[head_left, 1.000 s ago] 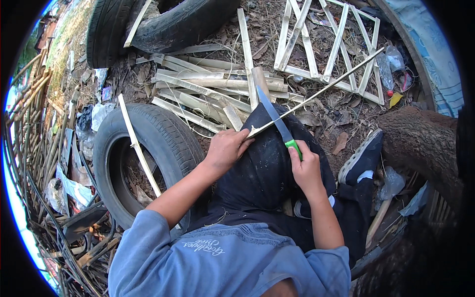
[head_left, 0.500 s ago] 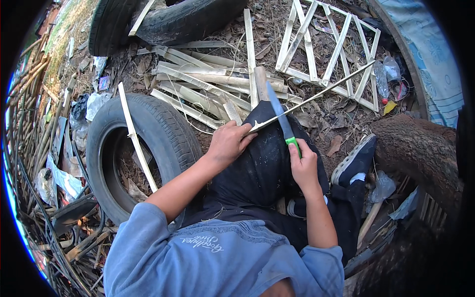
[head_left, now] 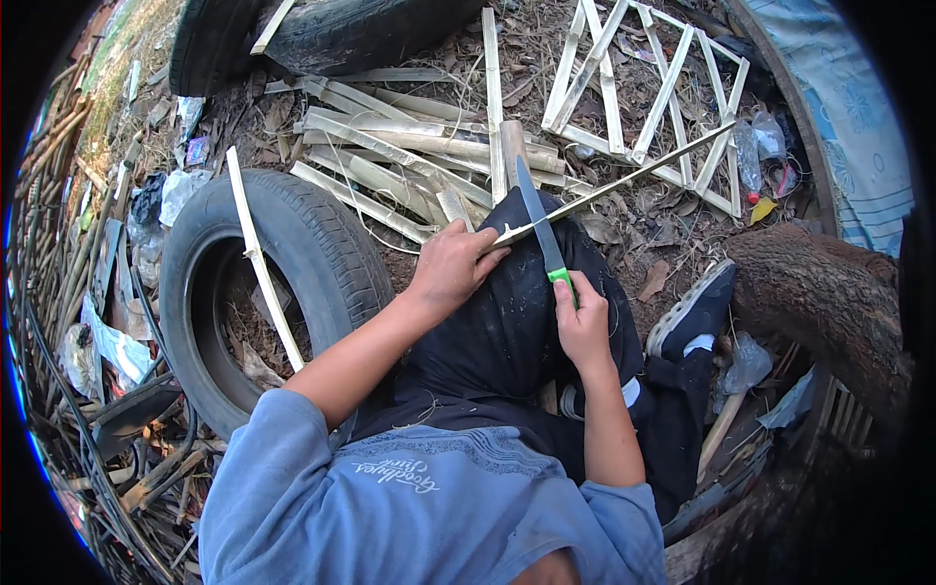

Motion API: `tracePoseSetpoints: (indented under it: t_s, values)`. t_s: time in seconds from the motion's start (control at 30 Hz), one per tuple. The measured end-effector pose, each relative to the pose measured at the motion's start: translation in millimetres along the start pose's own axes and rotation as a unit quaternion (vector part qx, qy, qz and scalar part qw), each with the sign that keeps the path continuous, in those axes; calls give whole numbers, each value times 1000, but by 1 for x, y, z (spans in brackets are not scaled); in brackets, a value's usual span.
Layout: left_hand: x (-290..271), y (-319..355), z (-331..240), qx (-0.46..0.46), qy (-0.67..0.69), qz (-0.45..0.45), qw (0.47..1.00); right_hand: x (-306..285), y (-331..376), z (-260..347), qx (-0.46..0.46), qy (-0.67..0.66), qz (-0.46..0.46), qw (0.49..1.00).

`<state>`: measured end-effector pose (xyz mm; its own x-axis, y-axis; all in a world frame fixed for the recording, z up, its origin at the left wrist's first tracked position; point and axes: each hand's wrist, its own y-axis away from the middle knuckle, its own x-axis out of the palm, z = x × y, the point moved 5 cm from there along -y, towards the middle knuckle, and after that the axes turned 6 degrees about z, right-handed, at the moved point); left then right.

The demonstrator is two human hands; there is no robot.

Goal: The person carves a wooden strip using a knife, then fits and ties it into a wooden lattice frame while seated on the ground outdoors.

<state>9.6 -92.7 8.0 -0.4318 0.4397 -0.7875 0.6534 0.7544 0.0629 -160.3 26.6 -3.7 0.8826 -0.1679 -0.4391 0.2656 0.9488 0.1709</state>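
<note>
My left hand (head_left: 451, 263) is closed round the near end of a long thin bamboo strip (head_left: 634, 183), which slants up to the right across my knee. Small raised shavings or a node stub show on the strip just past my fingers. In my right hand (head_left: 583, 317) is a knife (head_left: 537, 216), gripped by its green handle. The blade points away from me and crosses the strip a little to the right of my left hand, seemingly against it. Under both lies my dark trouser leg (head_left: 517, 302), dotted with pale bits.
Split bamboo pieces (head_left: 390, 161) lie piled beyond my knee. A lattice of bamboo slats (head_left: 673, 107) rests at the far right. On the left, a tyre (head_left: 366, 258) has another bamboo strip (head_left: 255, 249) across it. A thick trunk (head_left: 814, 283) lies right of my shoe (head_left: 694, 310).
The knife has moved slightly left along the strip, nearer my left hand, and its blade stands more upright. My left hand still holds the strip. The whole view has shifted slightly.
</note>
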Motion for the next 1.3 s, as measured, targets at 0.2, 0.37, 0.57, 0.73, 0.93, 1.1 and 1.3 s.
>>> tracePoseSetpoints:
  t_s: [0.2,0.37,0.57,0.73,0.93,1.1,1.3]
  values:
    - [-3,3,1,49,27,2,998,4,-3,-11,38,-108,41,993]
    - [-13,7,7,34,62,-26,997,3,1,-18,37,-83,4,996]
    - [-16,9,10,50,127,-100,986,7,12,0,9,-7,-47,999]
    - [-6,15,18,35,137,-152,978,1,11,-4,125,-99,-30,987]
    - [5,15,15,59,162,-196,965,10,14,-5,136,-168,-11,976]
    - [8,14,17,53,184,-212,958,13,12,0,117,-167,19,979]
    - [8,11,16,58,176,-212,960,16,15,-2,142,-217,34,965]
